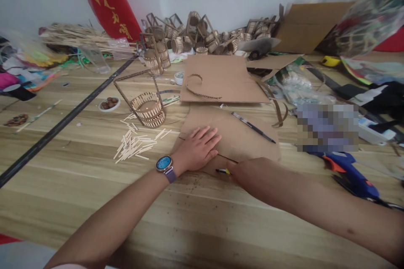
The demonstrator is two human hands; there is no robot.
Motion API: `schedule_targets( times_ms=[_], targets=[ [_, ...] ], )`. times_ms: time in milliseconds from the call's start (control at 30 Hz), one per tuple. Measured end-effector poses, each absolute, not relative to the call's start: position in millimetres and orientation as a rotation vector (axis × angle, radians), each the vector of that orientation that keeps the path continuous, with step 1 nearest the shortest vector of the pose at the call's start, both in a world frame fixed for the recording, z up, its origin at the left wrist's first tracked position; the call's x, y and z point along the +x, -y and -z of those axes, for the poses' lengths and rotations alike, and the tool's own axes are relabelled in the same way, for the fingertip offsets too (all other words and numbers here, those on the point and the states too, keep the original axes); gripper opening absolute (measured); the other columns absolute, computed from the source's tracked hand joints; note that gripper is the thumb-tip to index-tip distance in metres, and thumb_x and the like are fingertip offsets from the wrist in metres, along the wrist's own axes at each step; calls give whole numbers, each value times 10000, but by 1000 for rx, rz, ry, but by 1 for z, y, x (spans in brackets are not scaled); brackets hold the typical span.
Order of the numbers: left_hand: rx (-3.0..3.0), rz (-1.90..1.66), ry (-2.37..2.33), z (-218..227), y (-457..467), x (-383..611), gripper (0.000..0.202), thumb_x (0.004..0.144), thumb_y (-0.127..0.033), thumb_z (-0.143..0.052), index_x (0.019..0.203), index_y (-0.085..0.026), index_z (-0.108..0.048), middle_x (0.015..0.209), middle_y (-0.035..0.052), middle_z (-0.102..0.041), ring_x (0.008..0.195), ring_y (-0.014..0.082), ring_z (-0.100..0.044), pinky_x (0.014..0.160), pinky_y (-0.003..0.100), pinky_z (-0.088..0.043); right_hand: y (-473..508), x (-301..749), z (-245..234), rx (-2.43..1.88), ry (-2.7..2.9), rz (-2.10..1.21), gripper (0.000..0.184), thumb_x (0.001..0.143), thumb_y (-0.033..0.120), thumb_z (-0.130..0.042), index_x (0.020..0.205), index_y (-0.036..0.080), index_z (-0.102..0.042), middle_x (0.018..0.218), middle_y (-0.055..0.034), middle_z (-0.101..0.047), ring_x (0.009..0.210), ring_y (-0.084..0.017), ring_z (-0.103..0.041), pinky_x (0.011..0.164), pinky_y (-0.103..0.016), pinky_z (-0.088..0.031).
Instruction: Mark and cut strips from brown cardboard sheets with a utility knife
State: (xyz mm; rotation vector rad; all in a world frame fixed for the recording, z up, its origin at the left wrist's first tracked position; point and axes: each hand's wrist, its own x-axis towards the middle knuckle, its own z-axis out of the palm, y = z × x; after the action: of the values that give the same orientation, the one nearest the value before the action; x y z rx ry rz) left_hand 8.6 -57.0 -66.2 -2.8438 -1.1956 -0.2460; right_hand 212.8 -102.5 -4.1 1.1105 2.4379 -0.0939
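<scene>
My left hand [201, 148] lies flat with spread fingers on a sheet of brown cardboard [221, 130], a watch [164, 164] on its wrist. Across the sheet runs a thin dark line that passes under that hand. My right hand [241, 170] is closed around a utility knife [226, 171], of which only a yellow part and a dark tip show, at the sheet's near edge. A black pen [254, 127] rests on the cardboard. Left of it stands a small stick basket [148, 111] with a tall handle, beside a pile of short wooden sticks [132, 145].
A second cardboard piece [217, 77] lies behind, a curled strip [200, 88] on it. To the right is a blue glue gun [353, 172]. A white bowl of brown balls [109, 104] sits at left. Several stick baskets [202, 35] are heaped along the wall.
</scene>
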Motion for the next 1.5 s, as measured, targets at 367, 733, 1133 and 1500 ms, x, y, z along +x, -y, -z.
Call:
schedule_targets(
  times_ms=[367, 733, 1133, 1500],
  targets=[
    [-2826, 265, 1179, 69, 57, 8, 521, 1054, -437, -270, 1474, -177, -436, 1578, 92, -381, 1456, 294, -331, 1181, 491, -285, 102, 222, 8, 1132, -2503, 160, 226, 910, 193, -553, 1086, 163, -691, 693, -78, -745, 581, -216, -724, 503, -233, -452],
    [-2829, 256, 1189, 69, 57, 8, 521, 1054, -439, -278, 1482, -180, -424, 1581, 84, -376, 1461, 289, -324, 1186, 490, -281, 106, 225, 3, 1119, -2426, 163, 196, 896, 133, -549, 1022, 152, -699, 720, -105, -744, 646, -261, -749, 498, -249, -437],
    [-2831, 224, 1189, 65, 57, 8, 523, 1052, -441, -276, 1486, -186, -419, 1584, 84, -371, 1464, 290, -322, 1183, 488, -286, 111, 239, 15, 1189, -2515, 123, 143, 905, 204, -576, 960, 141, -692, 668, -105, -727, 576, -221, -715, 483, -245, -438],
    [-2825, 218, 1179, 66, 56, 7, 529, 1055, -448, -259, 1487, -185, -415, 1590, 86, -359, 1461, 287, -324, 1181, 483, -285, 116, 258, 29, 1207, -2571, 19, 221, 893, 186, -570, 1083, 157, -679, 637, -69, -718, 513, -196, -676, 467, -240, -416]
  ],
)
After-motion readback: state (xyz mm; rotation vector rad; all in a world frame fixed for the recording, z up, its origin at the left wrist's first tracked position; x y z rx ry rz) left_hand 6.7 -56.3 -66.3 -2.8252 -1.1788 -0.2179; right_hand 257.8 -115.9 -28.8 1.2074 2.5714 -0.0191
